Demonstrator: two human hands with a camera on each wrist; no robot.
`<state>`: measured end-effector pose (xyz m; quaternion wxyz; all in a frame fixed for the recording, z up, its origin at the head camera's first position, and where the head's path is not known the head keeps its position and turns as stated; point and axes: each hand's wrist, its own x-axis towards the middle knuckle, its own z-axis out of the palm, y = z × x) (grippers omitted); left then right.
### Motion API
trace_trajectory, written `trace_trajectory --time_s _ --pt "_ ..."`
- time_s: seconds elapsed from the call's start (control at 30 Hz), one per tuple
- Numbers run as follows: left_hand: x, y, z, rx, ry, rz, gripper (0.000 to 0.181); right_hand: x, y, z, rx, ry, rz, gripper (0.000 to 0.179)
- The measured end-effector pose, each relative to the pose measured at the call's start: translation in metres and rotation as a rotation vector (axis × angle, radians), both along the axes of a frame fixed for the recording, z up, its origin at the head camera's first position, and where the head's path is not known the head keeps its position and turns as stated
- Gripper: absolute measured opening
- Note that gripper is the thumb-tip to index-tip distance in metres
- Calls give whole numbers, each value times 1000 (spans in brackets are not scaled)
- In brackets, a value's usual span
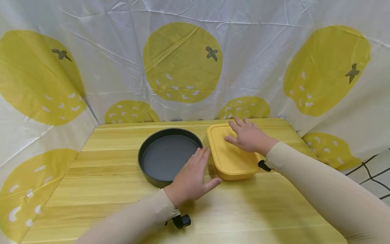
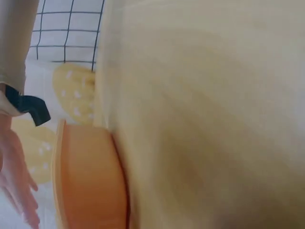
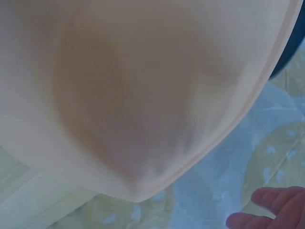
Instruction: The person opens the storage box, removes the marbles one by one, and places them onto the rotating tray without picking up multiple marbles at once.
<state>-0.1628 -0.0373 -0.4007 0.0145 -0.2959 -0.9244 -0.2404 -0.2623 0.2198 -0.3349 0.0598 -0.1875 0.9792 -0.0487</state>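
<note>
Sleeves nearest lens, both beige, wrist cameras strapped on. Left hand (image 1: 192, 178) flat on table (image 1: 122, 189), fingers straight, lying between pan (image 1: 167, 156) and box (image 1: 233, 154); fingertips at pan rim, thumb out toward box's near corner. Nothing gripped. Right hand (image 1: 248, 135) palm-down on box lid, fingers spread and relaxed, pressing or resting, not curled round an edge.

Box: yellow, square, lid on, right of centre on table, just beside pan. Pan: dark, round, left of box. Gap between the two narrow; contact not resolvable.

Left wrist view: box side wall (image 2: 90, 176), right hand's fingers (image 2: 19, 176) at frame edge. Right wrist view: mostly blurred pale surface, fingertips (image 3: 271, 210) at bottom corner.

Judged step: steadying the box before lid removal or a shift. Next move probably calls for a fingertip purchase under the lid rim, with the left hand bracing the box wall.
</note>
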Motion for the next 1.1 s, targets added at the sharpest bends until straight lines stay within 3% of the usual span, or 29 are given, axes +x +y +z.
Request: trace_trajectory --time_s 0.23,0.53,0.93,1.1 --pt "6 16 -14 144 -146 33 105 9 -3 -2 17 17 37 80" --pt "-2 27 -26 174 -283 88 107 25 -4 -4 19 4 117 78" --pt "-17 33 -37 203 -376 106 113 43 -6 -20 -6 -74 129 82" --pt "-20 38 -40 224 -364 104 112 53 -9 -26 8 -73 174 78"
